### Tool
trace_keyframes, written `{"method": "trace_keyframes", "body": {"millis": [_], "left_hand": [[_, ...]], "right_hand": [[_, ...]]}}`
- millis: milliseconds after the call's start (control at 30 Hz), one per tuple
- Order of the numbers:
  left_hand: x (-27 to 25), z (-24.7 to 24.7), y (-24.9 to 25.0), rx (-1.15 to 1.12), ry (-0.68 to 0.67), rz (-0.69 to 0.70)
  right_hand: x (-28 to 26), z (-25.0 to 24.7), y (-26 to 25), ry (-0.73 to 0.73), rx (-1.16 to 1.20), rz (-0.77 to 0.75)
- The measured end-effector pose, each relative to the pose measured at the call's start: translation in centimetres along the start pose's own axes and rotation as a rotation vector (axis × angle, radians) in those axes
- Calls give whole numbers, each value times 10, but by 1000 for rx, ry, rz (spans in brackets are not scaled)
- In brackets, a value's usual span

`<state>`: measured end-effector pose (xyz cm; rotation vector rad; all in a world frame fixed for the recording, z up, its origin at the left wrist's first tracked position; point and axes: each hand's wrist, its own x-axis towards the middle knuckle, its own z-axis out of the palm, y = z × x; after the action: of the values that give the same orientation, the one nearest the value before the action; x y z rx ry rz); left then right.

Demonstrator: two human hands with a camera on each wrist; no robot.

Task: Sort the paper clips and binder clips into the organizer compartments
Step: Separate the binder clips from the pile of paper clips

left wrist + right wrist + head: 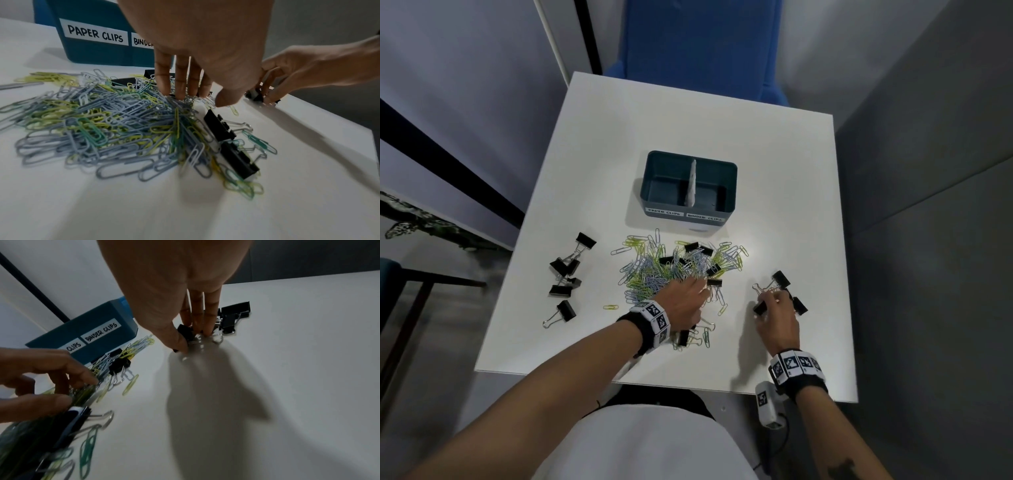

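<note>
A teal organizer (650,185) stands mid-table, its left compartment labelled PAPER CLIPS (95,33) and its right one BINDER CLIPS (101,332); both look empty. In front of it lies a pile of paper clips (654,270) mixed with black binder clips (220,128). My left hand (700,286) digs its fingertips (180,91) into the pile's near right side, thumb closing on a bunch of paper clips. To the right, my right hand (768,301) pinches a black binder clip (186,333) against the table. Two more binder clips (235,309) lie just beyond it.
Several binder clips (566,274) lie loose on the table's left part. One yellow paper clip (611,307) lies apart. A blue chair (702,51) stands behind the white table (774,154). A grey wall runs along the right, and the table's front edge is under my wrists.
</note>
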<state>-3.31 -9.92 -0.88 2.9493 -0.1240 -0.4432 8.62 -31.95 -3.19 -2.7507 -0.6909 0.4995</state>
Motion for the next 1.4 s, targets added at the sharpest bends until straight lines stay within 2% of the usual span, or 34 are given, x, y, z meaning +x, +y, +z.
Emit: {"method": "trace_keyframes", "body": {"millis": [67,167,267,367,433,533,667,767,833,933,1067,1133,1167,1267,1400], "left_hand": [[-6,2,-1,3,-26,75],[-14,6,-1,-21,-91,163],[-16,8,-1,-24,-168,146],[-16,1,4,-77,-102,90],[-15,-5,9,-153,-26,46],[-11,-8,13,-227,1,-14],[-8,-4,7,-294,65,-54],[-13,-9,1,-399,185,-55],[-20,-13,-9,-467,263,-114],[-40,-18,-41,-599,360,-283],[-75,-9,-101,-676,441,-662],[-92,-2,-128,-660,396,-813],[-98,0,-139,-638,341,-847],[-111,8,-159,-560,172,-816],[-120,13,-163,-393,54,-753]], "right_hand": [[-3,5,-6,38,-30,-27],[-5,10,-25,32,-77,-149],[2,11,-49,5,-87,-251],[15,13,-74,-6,-90,-295],[22,15,-87,-55,-34,-244],[28,19,-100,-110,-22,-153],[38,19,-107,-138,-52,-103],[42,19,-103,-138,-66,-107],[39,18,-101,-108,-34,-132],[35,11,-95,-79,41,-133],[29,-2,-77,29,204,-141],[29,-9,-62,57,158,-144],[30,-14,-54,51,92,-149],[35,-22,-31,-30,-94,-144],[36,-23,-17,-150,-193,-95]]}}
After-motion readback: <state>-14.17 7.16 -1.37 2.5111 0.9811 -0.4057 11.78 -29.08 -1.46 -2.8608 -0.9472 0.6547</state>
